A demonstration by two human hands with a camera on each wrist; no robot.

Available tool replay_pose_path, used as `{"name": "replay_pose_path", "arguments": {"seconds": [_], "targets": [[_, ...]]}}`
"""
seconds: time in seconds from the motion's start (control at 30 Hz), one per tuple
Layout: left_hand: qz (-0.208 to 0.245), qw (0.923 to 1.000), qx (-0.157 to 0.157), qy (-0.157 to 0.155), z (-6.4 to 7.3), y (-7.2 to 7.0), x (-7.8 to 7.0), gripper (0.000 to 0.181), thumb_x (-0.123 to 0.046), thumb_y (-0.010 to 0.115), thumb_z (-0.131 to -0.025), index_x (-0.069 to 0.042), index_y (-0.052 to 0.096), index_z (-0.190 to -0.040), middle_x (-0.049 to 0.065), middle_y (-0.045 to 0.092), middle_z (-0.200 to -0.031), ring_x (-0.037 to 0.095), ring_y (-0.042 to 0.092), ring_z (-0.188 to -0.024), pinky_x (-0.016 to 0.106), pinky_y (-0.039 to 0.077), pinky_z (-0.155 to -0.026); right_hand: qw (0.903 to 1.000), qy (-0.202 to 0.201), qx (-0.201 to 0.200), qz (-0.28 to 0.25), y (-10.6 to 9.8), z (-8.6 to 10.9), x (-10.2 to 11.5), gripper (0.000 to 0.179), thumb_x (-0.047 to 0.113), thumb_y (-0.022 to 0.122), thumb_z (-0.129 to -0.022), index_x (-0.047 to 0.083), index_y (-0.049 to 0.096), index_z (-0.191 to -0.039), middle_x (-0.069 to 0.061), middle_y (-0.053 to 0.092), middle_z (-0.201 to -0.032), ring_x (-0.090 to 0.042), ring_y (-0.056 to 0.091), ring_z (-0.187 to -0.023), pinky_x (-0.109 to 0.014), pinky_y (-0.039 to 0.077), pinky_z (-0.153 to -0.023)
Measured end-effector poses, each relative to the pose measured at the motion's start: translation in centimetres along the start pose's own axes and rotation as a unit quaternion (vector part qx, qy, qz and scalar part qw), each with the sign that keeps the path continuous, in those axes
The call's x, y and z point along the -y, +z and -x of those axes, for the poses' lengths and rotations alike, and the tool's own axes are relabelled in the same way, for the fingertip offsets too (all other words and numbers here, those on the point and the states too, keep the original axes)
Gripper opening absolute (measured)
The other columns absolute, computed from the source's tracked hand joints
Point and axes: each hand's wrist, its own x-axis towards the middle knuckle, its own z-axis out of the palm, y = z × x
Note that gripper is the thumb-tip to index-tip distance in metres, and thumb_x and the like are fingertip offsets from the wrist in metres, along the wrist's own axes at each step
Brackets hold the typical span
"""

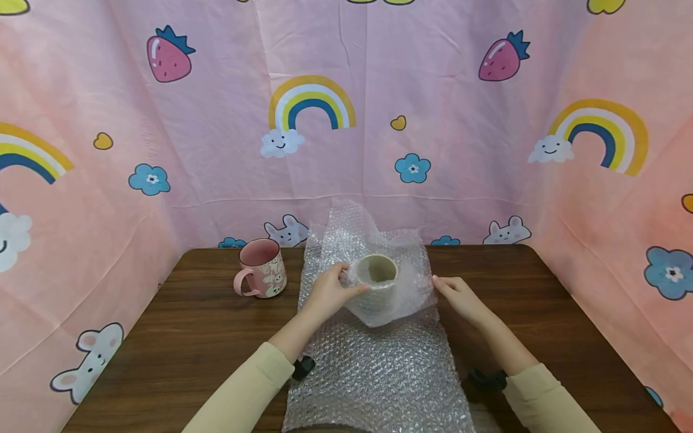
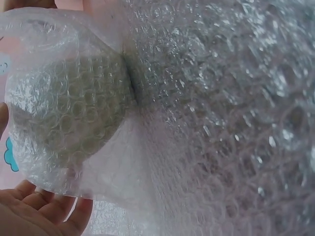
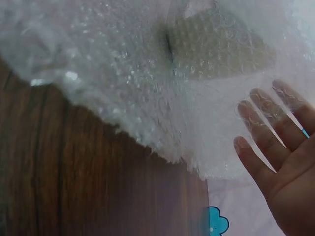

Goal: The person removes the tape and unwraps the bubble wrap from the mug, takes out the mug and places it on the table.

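Note:
A cream-coloured cup (image 1: pixel 377 268) stands upright with bubble wrap (image 1: pixel 370 304) drawn round its side and its round mouth uncovered. My left hand (image 1: pixel 329 290) grips its left side through the wrap, thumb lying across the front near the rim. In the left wrist view, curled fingers (image 2: pixel 47 209) show at the edge of the film over the cup. To the right, my right hand (image 1: pixel 460 294) touches the loose end of the wrap. Its fingers (image 3: pixel 263 132) are straight and spread in the right wrist view, the tips seen through the film; its thumb is hidden.
A pink patterned mug (image 1: pixel 265 270) stands to the left, handle toward the front left. The long bubble wrap sheet (image 1: pixel 379 373) runs from the table's front to its back edge. Pink printed cloth (image 1: pixel 216 150) hangs round the dark wooden table (image 1: pixel 520 282).

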Motion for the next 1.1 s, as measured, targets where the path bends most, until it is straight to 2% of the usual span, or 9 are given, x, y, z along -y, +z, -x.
{"name": "replay_pose_path", "arguments": {"seconds": [0.2, 0.4, 0.5, 0.63, 0.77, 0.83, 0.93, 1.1], "targets": [[0.019, 0.9997, -0.013, 0.009, 0.2, -0.3, 0.3, 0.065, -0.045, 0.08, -0.076, -0.005, 0.057, -0.122, 0.011, 0.063, -0.108, 0.027, 0.059, -0.1, 0.043, 0.05, -0.081, 0.9992, -0.002, 0.039, -0.002, -0.5, 0.5, -0.2, 0.042, 0.018, 0.038, -0.105, -0.018, 0.057, -0.119, -0.03, 0.057, -0.121, -0.036, 0.054, -0.115, -0.061, 0.035, -0.098], [0.054, 0.9978, -0.021, 0.034, 0.4, -0.8, 0.8, 0.046, -0.038, 0.079, -0.079, -0.009, 0.061, -0.109, 0.005, 0.064, -0.102, 0.023, 0.059, -0.097, 0.039, 0.051, -0.078, 0.9974, -0.014, 0.07, 0.011, -0.6, 1.0, -0.6, 0.039, 0.014, 0.038, -0.105, -0.017, 0.055, -0.121, -0.031, 0.055, -0.124, -0.044, 0.049, -0.118, -0.06, 0.036, -0.097], [0.064, 0.9967, -0.01, 0.048, 0.4, -1.1, 1.4, 0.042, -0.036, 0.077, -0.082, -0.008, 0.061, -0.109, 0.006, 0.064, -0.106, 0.023, 0.059, -0.1, 0.039, 0.051, -0.078, 0.9958, -0.028, 0.082, 0.029, -0.6, 1.2, -0.7, 0.038, 0.012, 0.039, -0.104, -0.019, 0.054, -0.122, -0.032, 0.054, -0.124, -0.046, 0.048, -0.118, -0.059, 0.037, -0.097], [0.074, 0.9953, 0.018, 0.061, 0.6, -1.6, 1.8, 0.04, -0.034, 0.073, -0.086, -0.006, 0.059, -0.111, 0.01, 0.062, -0.112, 0.028, 0.057, -0.106, 0.046, 0.048, -0.087, 0.9928, -0.044, 0.095, 0.057, -0.7, 1.5, -0.6, 0.037, 0.012, 0.041, -0.104, -0.017, 0.054, -0.122, -0.03, 0.057, -0.122, -0.043, 0.05, -0.117, -0.053, 0.041, -0.096], [0.095, 0.9916, 0.051, 0.07, 0.9, -2.1, 2.2, 0.031, -0.03, 0.072, -0.087, -0.008, 0.058, -0.101, 0.007, 0.061, -0.107, 0.028, 0.056, -0.108, 0.05, 0.044, -0.093, 0.9893, -0.041, 0.113, 0.083, -0.4, 1.7, -0.4, 0.036, 0.018, 0.046, -0.103, -0.008, 0.058, -0.125, -0.019, 0.061, -0.122, -0.036, 0.054, -0.116, -0.044, 0.045, -0.094], [0.105, 0.9892, 0.069, 0.075, 1.0, -2.4, 2.5, 0.026, -0.028, 0.072, -0.088, -0.009, 0.056, -0.095, 0.007, 0.06, -0.104, 0.029, 0.055, -0.11, 0.051, 0.043, -0.094, 0.9875, -0.032, 0.124, 0.092, -0.3, 1.9, -0.3, 0.038, 0.022, 0.051, -0.101, -0.003, 0.058, -0.128, -0.015, 0.061, -0.124, -0.033, 0.055, -0.116, -0.043, 0.046, -0.093], [0.116, 0.9866, 0.089, 0.073, 1.2, -2.8, 2.9, 0.021, -0.026, 0.071, -0.089, -0.011, 0.057, -0.094, 0.007, 0.061, -0.11, 0.032, 0.053, -0.114, 0.055, 0.042, -0.094, 0.9839, -0.023, 0.14, 0.109, -0.1, 2.3, -0.3, 0.044, 0.027, 0.057, -0.097, -0.001, 0.055, -0.132, -0.016, 0.057, -0.129, -0.035, 0.053, -0.117, -0.049, 0.047, -0.09], [0.12, 0.9846, 0.097, 0.081, 1.5, -3.4, 3.7, 0.018, -0.027, 0.068, -0.091, -0.013, 0.06, -0.098, 0.008, 0.06, -0.122, 0.034, 0.052, -0.117, 0.058, 0.04, -0.095, 0.9765, -0.028, 0.158, 0.144, 0.2, 2.7, -0.3, 0.057, 0.032, 0.065, -0.092, 0.001, 0.05, -0.137, -0.014, 0.051, -0.137, -0.039, 0.044, -0.126, -0.059, 0.038, -0.096]]}}
